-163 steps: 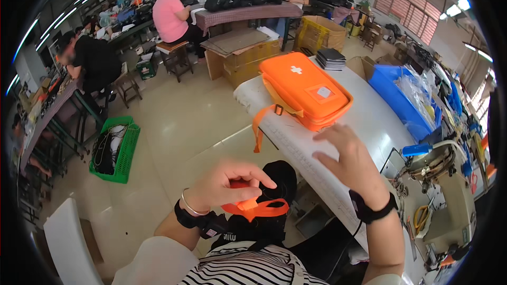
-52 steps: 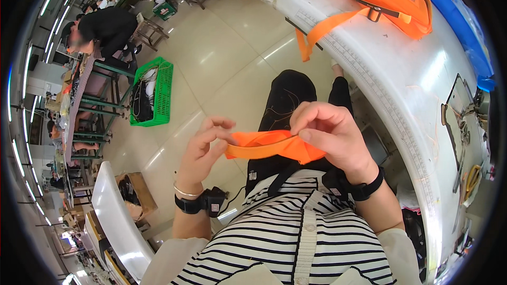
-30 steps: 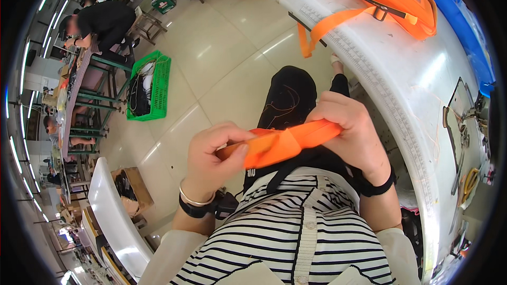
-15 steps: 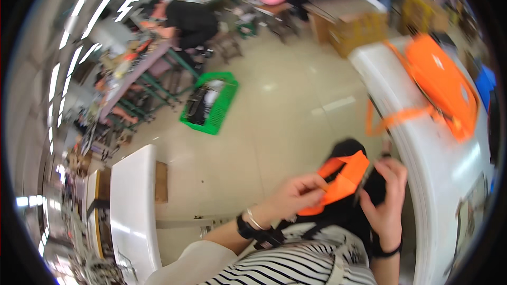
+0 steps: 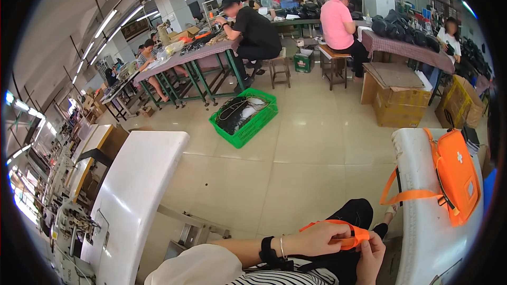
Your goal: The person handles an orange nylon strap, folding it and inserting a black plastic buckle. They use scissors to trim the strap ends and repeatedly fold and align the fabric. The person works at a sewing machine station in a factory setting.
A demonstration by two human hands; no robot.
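Over my lap, my left hand (image 5: 318, 238) is closed on a bright orange fabric strap (image 5: 358, 236), its fingers curled into the fold. My right hand (image 5: 372, 257) pinches the same strap at its right end, thumb and fingertips pressed together. The two hands are close to each other, and part of the strap shows behind my left knuckles. On the white table at my right lies an orange bag (image 5: 460, 171) with a white cross, its own long orange strap (image 5: 404, 196) hanging over the table's near-side edge.
A white sewing table (image 5: 140, 179) with a sewing machine (image 5: 71, 227) stands at my left. The white table (image 5: 414, 153) flanks my right. Ahead on the floor sits a green crate (image 5: 245, 136) of dark items. Cardboard boxes (image 5: 401, 103) and seated people at worktables are farther off.
My right hand, apart from the strap before, now grips it beside my left hand. Both hands are lower in view, as the view has tilted up to show more of the room.
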